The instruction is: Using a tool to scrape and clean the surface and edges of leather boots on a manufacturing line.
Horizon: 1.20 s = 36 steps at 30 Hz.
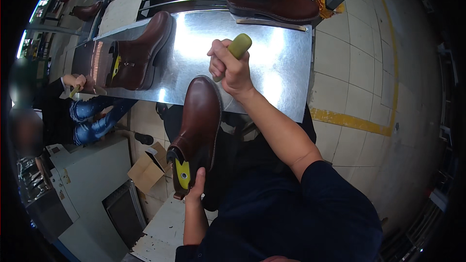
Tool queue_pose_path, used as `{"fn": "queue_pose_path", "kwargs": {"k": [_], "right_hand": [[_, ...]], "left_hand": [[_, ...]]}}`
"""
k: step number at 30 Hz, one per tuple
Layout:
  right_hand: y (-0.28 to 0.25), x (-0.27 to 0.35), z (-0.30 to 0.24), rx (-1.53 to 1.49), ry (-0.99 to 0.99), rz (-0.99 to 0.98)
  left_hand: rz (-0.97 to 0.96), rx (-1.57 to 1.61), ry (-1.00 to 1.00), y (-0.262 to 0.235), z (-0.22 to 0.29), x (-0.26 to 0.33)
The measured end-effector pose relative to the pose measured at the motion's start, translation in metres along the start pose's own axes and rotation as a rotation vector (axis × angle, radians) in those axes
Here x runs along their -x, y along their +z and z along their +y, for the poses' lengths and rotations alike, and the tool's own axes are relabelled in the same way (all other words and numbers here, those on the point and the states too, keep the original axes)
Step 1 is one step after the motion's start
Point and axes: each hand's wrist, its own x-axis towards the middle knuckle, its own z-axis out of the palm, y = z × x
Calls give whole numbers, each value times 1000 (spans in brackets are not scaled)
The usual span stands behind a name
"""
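Place: shoe workshop.
Evidence: several brown boots (200, 111) around metal bench (279, 63), co-worker (54, 111) beside it, painted yellow floor line (352, 122).

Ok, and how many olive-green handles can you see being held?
2. The first handle is in the person's right hand, over the metal table; the second handle is in a co-worker's hand at the left. Others may be hidden.
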Motion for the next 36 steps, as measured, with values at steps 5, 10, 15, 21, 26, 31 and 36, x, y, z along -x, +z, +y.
{"fn": "queue_pose_path", "kwargs": {"k": [5,10,15,21,26,31,36], "right_hand": [[-1,-12,14,-72,63,-34],[-7,-20,13,-12,122,-247],[-16,-7,20,-28,111,-281],[-32,27,23,-164,121,-250],[-33,53,21,-151,135,-187],[-29,83,7,-108,254,-134],[-59,70,-77,22,-24,153]], "left_hand": [[-8,39,46,1,7,-7],[27,50,62,11,16,-12],[11,72,12,11,14,-10],[53,19,-24,19,18,-3],[118,-7,11,29,44,-19],[297,182,-54,48,72,-76],[-24,44,385,35,64,-131]]}}
